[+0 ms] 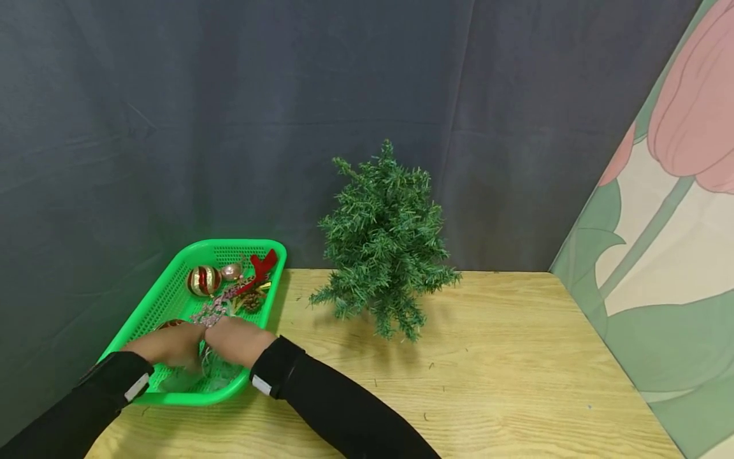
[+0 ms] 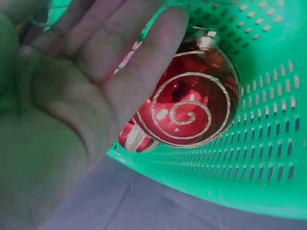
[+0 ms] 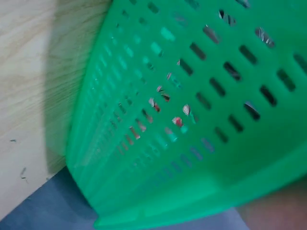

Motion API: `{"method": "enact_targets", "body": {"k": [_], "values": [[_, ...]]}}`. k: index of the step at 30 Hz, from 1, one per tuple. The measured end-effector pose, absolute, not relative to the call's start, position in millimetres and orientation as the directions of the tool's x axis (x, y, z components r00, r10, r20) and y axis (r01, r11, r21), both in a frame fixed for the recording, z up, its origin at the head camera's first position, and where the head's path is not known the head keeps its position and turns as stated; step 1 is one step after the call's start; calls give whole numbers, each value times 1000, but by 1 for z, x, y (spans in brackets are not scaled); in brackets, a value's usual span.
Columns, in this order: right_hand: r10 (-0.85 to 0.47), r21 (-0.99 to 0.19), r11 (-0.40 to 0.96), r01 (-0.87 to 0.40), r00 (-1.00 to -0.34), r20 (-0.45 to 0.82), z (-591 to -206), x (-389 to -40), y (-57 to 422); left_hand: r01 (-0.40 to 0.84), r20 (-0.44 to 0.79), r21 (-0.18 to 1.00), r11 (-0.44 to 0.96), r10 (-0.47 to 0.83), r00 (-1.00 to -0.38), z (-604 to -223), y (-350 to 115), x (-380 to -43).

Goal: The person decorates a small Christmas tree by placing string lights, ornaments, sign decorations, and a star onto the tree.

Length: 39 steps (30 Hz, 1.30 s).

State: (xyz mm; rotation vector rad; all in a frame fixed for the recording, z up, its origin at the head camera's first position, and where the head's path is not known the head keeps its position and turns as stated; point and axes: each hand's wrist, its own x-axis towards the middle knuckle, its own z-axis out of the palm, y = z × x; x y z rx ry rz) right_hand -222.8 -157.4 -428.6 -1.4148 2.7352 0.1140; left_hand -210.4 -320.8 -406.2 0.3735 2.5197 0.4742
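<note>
In the head view both hands reach into a green plastic basket (image 1: 140, 312). My left hand (image 1: 174, 344) is blurred and angles down into its near part. The left wrist view shows that hand's palm with several fingers extended beside a red ball ornament (image 2: 192, 105) with a gold glitter swirl. My right hand (image 1: 237, 341) crosses the basket's right rim, its fingertips close to the left hand at a pink glittery sprig (image 1: 212, 311). I cannot tell whether the right fingers grip it. Clear plastic wrapping (image 1: 220, 376) and silvery strands lie below the hands.
A striped red and gold ball (image 1: 203, 280), a pink ball (image 1: 231, 272), a red ribbon (image 1: 262, 268) and a pine cone (image 1: 252, 301) lie farther back in the basket. A small artificial Christmas tree (image 1: 387, 248) stands on the wooden table (image 1: 504, 363) before a dark curtain (image 1: 287, 127).
</note>
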Motion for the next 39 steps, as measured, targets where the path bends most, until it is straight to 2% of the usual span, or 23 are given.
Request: {"method": "enact_targets", "body": {"k": [4, 7, 9, 11, 17, 20, 25, 32, 39], "values": [[-795, -63, 606, -793, -604, -49, -421, -228, -143, 204, -406, 496, 844, 433, -805, -399, -320, -209], [-779, -88, 625, -776, -626, -8, -413, -229, -133, 343, -296, 526, 779, 545, -784, -387, -318, -207], [-769, -87, 635, -768, -639, 32, -407, -230, -125, 402, -238, 512, 759, 575, -783, -376, -314, -206], [-771, -83, 625, -776, -630, 95, -398, -228, -116, 430, -194, 486, 761, 574, -796, -366, -309, -204], [-764, -98, 587, -803, -590, 262, -374, -213, -77, 387, -167, 468, 795, 509, -844, -340, -283, -189], [-741, -125, 567, -814, -571, 353, -364, -205, -50, 417, -97, 484, 769, 521, -848, -330, -267, -179], [-671, -211, 546, -811, -574, 470, -345, -190, 0, 487, 70, 541, 686, 541, -838, -316, -236, -166], [-599, -241, 536, -809, -566, 566, -318, -166, 71, 587, 258, 574, 571, 554, -791, -308, -190, -153], [-595, -249, 557, -792, -590, 546, -328, -154, 127, 612, 286, 620, 491, 585, -759, -324, -148, -160]]}}
